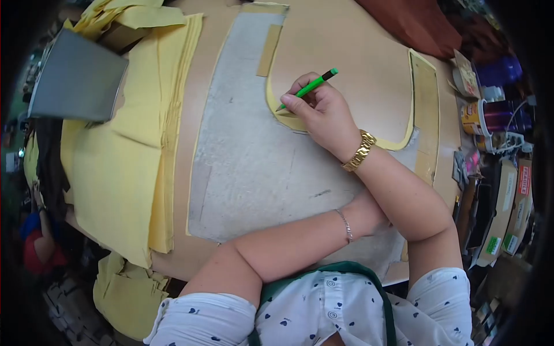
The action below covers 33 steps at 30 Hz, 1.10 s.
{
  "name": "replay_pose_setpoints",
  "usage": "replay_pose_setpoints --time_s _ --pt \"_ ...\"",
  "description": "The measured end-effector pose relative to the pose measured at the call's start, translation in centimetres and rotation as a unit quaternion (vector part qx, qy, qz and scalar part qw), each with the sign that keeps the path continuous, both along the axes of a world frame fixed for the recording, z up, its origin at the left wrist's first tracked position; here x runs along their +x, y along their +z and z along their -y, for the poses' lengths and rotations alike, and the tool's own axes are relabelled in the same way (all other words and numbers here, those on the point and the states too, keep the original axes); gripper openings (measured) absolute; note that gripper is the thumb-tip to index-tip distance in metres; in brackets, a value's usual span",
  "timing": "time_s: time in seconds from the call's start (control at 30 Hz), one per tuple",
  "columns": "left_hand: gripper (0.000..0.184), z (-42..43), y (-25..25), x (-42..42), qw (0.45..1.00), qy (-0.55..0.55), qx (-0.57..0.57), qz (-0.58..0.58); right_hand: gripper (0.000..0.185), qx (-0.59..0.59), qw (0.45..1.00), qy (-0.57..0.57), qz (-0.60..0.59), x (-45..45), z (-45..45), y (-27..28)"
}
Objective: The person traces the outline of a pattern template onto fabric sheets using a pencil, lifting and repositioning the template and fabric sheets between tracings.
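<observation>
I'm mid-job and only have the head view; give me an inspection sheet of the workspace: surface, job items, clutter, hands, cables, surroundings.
Surface: tan tabletop, bare inside the template's curve.
Job items: grey template lying flat, yellow material showing along its inner curve; green pencil with its tip at that curve.
Clutter: yellow stack at left with a grey box-like object on it; brown material at the far right.
Hands: right hand grips the pencil; left hand partly hidden by the right forearm.
Cables: thin white strand at right, possibly a cord.
Surroundings: person in red at far left; cardboard boxes at right.
</observation>
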<state>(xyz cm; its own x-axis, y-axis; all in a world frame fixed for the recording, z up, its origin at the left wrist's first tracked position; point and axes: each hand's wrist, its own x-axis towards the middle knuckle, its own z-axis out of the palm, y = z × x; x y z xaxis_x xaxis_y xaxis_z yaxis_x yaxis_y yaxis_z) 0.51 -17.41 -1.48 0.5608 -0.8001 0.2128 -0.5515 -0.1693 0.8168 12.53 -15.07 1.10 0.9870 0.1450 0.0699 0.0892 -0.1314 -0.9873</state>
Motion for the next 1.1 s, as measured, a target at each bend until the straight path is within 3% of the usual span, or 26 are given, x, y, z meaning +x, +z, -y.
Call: replay_pose_setpoints --time_s 0.07,0.23,0.33,0.37,0.43,0.5,0.53,0.6,0.7,0.8,1.03,1.1 --pt "0.03 0.1 -0.6 -0.6 0.995 0.036 -0.083 -0.032 0.014 -0.068 0.997 -0.018 0.028 0.2 -1.1 0.2" --pt "0.042 0.2 -1.0 -0.1 0.998 -0.007 -0.051 0.021 0.013 -0.099 0.992 -0.034 0.068 0.6 -2.1 -0.2" --pt "0.049 -0.5 -0.2 0.6 0.996 -0.017 0.005 0.084 0.01 -0.204 0.973 0.022 0.103 -1.5 -0.7 1.5" --pt "0.052 -0.8 0.3 0.7 0.993 -0.023 0.024 0.11 0.008 -0.264 0.96 0.038 0.084 -2.9 0.3 3.0" --pt "0.055 -0.8 0.6 0.6 0.998 -0.044 0.034 0.015 0.011 -0.276 0.958 0.0 0.076 -4.7 4.1 2.5" --pt "0.056 -0.9 1.3 0.6 0.996 -0.056 0.068 0.012 0.013 -0.286 0.956 -0.02 0.06 -6.5 9.0 2.4" --pt "0.056 -1.1 2.0 0.8 0.992 -0.056 0.094 0.057 0.014 -0.29 0.955 -0.022 0.048 -7.0 11.9 2.6" --pt "0.054 -1.4 2.4 0.8 0.987 -0.041 0.104 0.113 0.009 -0.172 0.982 -0.023 -0.077 -8.1 17.1 2.8" --pt "0.051 -1.4 2.4 0.7 0.987 -0.016 0.078 0.137 0.01 -0.216 0.961 -0.035 -0.167 -6.2 22.7 3.3" --pt "0.052 -1.3 2.6 0.7 0.986 -0.018 0.094 0.14 0.011 -0.315 0.945 -0.02 -0.09 -1.3 24.6 3.5" --pt "0.051 -1.0 3.1 1.1 0.985 -0.025 0.107 0.13 0.014 -0.164 0.971 -0.169 -0.049 11.0 27.8 1.5" --pt "0.05 -0.9 3.1 1.1 0.987 -0.025 0.109 0.119 0.016 -0.069 0.976 -0.205 0.004 12.5 29.0 0.1"
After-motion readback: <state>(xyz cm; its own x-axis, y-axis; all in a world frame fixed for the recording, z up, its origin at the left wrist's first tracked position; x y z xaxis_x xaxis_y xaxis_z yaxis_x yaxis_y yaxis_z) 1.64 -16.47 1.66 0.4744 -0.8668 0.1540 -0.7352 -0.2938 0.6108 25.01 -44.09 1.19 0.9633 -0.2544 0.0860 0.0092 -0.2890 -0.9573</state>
